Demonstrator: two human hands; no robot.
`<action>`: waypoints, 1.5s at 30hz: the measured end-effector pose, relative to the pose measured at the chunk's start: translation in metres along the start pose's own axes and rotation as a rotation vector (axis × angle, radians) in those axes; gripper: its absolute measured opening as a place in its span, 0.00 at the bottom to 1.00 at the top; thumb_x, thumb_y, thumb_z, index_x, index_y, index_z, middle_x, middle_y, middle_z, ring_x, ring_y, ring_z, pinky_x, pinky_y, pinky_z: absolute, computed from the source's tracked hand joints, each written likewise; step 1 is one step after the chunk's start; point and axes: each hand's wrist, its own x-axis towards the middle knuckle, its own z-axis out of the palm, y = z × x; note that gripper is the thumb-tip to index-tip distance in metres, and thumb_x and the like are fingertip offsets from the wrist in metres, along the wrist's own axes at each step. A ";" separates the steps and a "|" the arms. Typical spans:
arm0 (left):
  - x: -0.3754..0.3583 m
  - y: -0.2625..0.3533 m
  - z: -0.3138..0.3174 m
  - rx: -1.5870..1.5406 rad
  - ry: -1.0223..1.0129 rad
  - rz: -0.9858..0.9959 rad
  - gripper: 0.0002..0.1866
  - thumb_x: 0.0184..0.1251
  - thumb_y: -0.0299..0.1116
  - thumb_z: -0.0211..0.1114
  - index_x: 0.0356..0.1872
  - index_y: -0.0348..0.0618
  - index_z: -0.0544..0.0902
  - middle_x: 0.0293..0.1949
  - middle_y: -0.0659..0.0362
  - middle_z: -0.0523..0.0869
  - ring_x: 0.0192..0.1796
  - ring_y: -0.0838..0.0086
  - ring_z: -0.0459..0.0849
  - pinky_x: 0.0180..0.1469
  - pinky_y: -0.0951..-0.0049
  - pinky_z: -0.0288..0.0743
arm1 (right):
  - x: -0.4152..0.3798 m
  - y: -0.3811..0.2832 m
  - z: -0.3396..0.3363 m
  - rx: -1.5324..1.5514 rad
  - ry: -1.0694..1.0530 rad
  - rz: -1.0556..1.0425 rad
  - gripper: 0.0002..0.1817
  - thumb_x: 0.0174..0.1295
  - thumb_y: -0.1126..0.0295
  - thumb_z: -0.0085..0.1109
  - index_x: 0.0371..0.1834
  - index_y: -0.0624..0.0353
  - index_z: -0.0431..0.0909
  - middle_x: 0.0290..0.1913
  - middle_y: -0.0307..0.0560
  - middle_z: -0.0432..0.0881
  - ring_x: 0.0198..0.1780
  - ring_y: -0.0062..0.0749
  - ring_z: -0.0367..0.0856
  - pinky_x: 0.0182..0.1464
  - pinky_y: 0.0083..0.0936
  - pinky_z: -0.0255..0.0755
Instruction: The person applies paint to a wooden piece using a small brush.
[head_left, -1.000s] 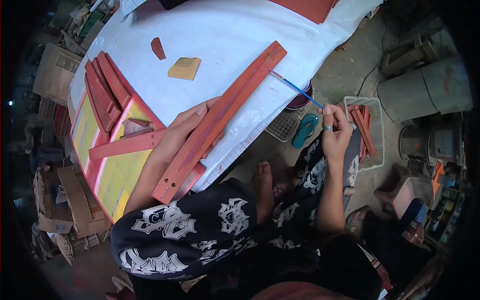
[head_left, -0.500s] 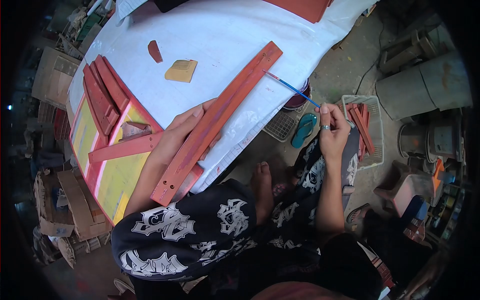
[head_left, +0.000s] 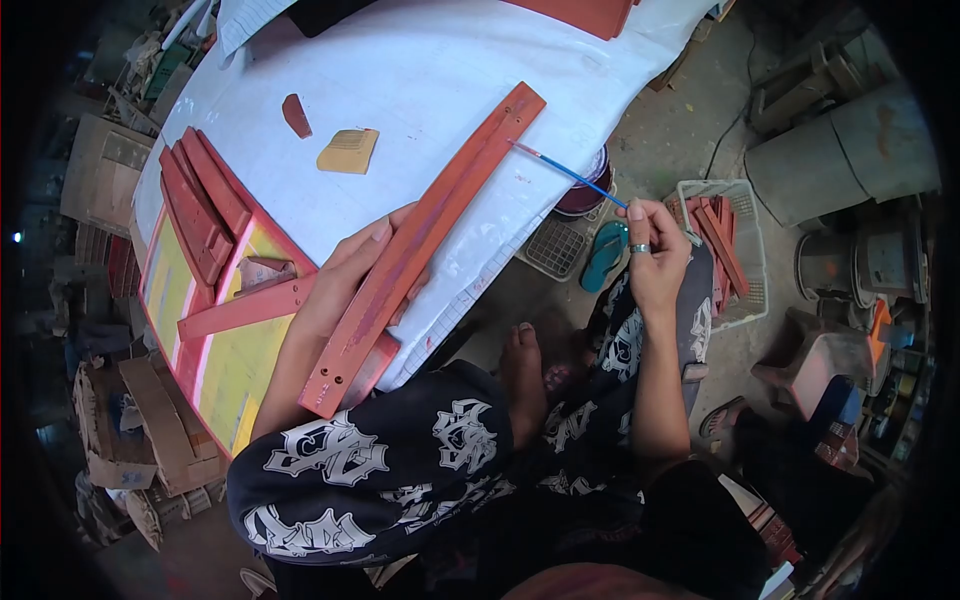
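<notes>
Right hand [head_left: 655, 255] pinching a thin blue brush [head_left: 570, 174] between thumb and fingertips, ring on one finger; bristle tip touching the right edge of the long red slat [head_left: 420, 250] near its far end. Left hand [head_left: 350, 275] spread flat under and along the slat's middle, fingers curled over its left edge, steadying it on the white counter [head_left: 440, 60]. Slat lying diagonally, near end with two holes overhanging the counter's edge above the knee.

Against half a second ago and a second ago: same grips, brush tip kept at the same spot on the slat's edge, whole scene merely slid a little in view with the head. Reads as fine touch-up painting along that edge, hardly advanced.

Left of the slat: stacked red strips [head_left: 200, 205] on a yellow board [head_left: 235, 360]. Beyond it: a tan block [head_left: 348, 151] and a small red chip [head_left: 295, 115]. Right of it, on the floor: a paint tub [head_left: 585, 190], a sandal [head_left: 603, 255], a basket [head_left: 720, 250] of red pieces.
</notes>
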 end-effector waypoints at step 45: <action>0.001 -0.002 -0.002 0.001 -0.019 0.008 0.29 0.79 0.47 0.43 0.70 0.34 0.63 0.30 0.55 0.78 0.25 0.79 0.76 0.23 0.81 0.71 | -0.002 -0.001 0.004 0.013 0.054 0.018 0.11 0.70 0.66 0.57 0.37 0.64 0.82 0.23 0.23 0.66 0.25 0.06 0.53 0.26 0.12 0.44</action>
